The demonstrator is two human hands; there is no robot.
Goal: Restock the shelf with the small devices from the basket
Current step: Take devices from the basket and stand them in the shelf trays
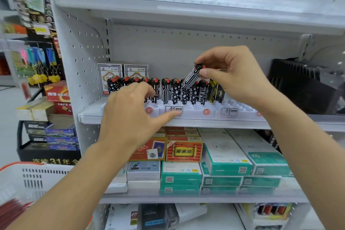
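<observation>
Slotting a lighter (pixel 192 76) into the tray (pixel 194 110) on the shelf (pixel 186 122): the right hand (pixel 231 73) pinches it tilted above the row, the left hand (pixel 134 106) rests open on the tray front. Next it needs uprighting and lowering into a free slot. The basket (pixel 28 179) sits lower left.

Lighting: bright, even, cool white, apparently from overhead store fixtures out of frame. Shadows: soft and shallow — a band under the upper shelf (pixel 186 15), faint shade beneath the right hand (pixel 231 73) and left hand (pixel 134 110). Glare: pale washed patches on the upper shelf's front edge and on the clear cover (pixel 328 65) at far right. Sharpness: centre fairly crisp, patterned lighters (pixel 186 91) legible; overall slightly soft, compression smearing fine print. Blur: heavy at left margin — hanging goods (pixel 33 5) and basket (pixel 28 183) smeared. Distortion: wide-angle bowing; shelf lines curve and tilt towards the edges.
</observation>
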